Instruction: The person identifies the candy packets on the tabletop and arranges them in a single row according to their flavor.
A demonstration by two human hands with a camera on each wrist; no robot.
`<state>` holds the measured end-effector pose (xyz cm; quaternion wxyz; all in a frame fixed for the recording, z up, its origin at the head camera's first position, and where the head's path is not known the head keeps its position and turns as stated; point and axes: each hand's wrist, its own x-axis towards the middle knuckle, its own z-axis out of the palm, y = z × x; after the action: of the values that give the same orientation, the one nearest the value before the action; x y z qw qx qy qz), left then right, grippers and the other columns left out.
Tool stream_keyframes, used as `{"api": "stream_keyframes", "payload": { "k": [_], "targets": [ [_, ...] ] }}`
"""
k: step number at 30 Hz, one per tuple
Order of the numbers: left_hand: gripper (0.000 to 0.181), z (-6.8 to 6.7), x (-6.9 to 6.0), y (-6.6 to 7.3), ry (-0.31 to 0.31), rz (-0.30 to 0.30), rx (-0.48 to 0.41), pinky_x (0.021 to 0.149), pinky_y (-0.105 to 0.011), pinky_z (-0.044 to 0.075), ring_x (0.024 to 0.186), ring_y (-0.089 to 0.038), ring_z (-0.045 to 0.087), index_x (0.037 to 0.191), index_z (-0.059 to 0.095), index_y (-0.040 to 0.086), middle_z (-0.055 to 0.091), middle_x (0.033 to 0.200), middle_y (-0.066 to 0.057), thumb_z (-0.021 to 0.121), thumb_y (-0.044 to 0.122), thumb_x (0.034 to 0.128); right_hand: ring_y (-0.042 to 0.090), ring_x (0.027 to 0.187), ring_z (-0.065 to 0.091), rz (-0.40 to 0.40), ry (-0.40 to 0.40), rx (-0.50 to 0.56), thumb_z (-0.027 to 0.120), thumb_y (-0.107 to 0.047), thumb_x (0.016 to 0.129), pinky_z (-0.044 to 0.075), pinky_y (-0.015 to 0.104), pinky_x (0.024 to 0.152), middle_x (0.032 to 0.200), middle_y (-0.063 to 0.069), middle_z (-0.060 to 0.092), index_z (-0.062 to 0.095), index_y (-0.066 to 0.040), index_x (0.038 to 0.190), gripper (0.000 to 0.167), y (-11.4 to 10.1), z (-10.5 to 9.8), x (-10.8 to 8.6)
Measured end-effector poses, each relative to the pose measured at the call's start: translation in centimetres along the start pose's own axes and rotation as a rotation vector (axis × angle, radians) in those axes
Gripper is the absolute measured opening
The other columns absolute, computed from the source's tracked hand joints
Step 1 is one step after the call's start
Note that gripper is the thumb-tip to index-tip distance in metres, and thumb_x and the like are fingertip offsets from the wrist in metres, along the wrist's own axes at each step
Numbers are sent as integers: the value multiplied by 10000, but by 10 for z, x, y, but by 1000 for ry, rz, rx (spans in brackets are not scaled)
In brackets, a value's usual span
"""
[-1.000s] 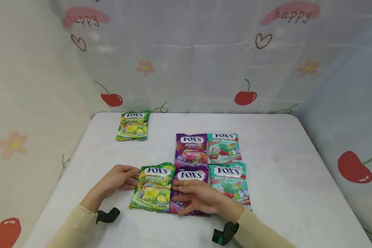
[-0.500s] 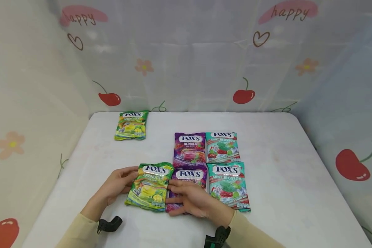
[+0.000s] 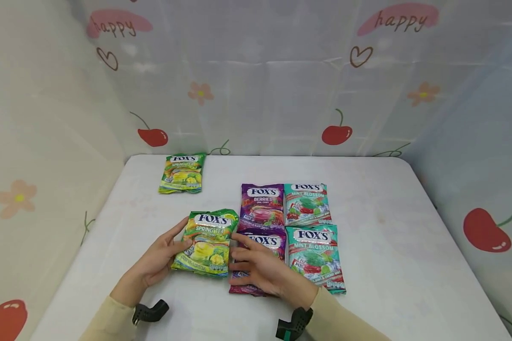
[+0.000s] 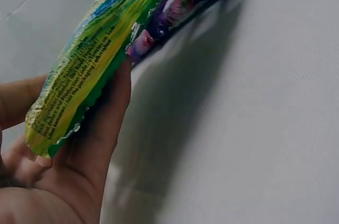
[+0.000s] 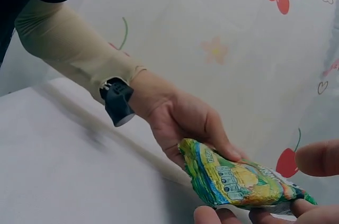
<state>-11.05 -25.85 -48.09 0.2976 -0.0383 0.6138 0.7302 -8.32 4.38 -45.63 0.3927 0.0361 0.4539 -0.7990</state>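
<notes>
My left hand (image 3: 155, 263) grips the left edge of a green and yellow Fox's Spring Tea candy bag (image 3: 206, 242), thumb on top and fingers beneath. In the left wrist view the candy bag (image 4: 85, 70) is tilted, lifted off the table. Its right edge meets the fingertips of my right hand (image 3: 266, 270), whose fingers are spread fairly straight. In the right wrist view the right thumb stands apart from the bag (image 5: 238, 181). Under that hand lies a purple Fox's Berries bag (image 3: 249, 282), partly hidden.
Another Berries bag (image 3: 262, 206) lies behind the covered one. Two teal Mint Blossom bags (image 3: 308, 204) form a column at their right. A second Spring Tea bag (image 3: 182, 174) lies at the back left of the white table (image 3: 388, 246). Patterned curtains (image 3: 260, 80) enclose it.
The Spring Tea bag has risen off the table and shifted slightly away and left. My left hand has taken hold of its edge. My right hand has followed it leftward.
</notes>
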Motion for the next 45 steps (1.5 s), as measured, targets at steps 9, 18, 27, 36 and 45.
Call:
{"api": "stream_keyframes", "payload": {
  "k": [9,18,27,36,45],
  "targets": [
    [799,6,8,13,-5,54,-35,939,-348,604,1140,-198,723,1659,98,385,711,1326,8,590,186,1062,325,1225,589,-72,57,23,549,-119,1053,583,503,970,1503,239,463,262,-202,1623,643,-4,4,10],
    [813,15,16,25,22,76,-89,967,-370,589,1179,-205,705,1655,102,402,662,1394,-6,605,185,1054,249,1123,609,-82,110,8,589,-144,1053,590,301,811,1466,198,521,328,-79,1589,600,-13,12,25],
    [834,22,29,44,71,115,-51,943,-351,599,1141,-181,723,1654,109,405,664,1393,-32,638,218,1037,176,962,673,-173,179,-135,660,-183,1024,578,241,661,1355,151,642,443,-56,1498,536,-26,10,43],
    [756,23,50,72,133,113,67,866,-293,627,1051,-146,746,1651,159,394,662,1386,-100,592,196,1063,161,913,685,-246,253,-244,631,-146,1038,574,240,630,1329,172,657,446,-52,1499,506,-47,3,58],
    [687,15,75,98,208,104,107,752,-173,584,911,-35,687,1653,247,207,714,1181,16,589,150,1060,173,860,674,-228,281,-320,643,-156,1033,601,274,664,1275,145,677,482,-63,1470,475,-77,-2,81]
  ]
}}
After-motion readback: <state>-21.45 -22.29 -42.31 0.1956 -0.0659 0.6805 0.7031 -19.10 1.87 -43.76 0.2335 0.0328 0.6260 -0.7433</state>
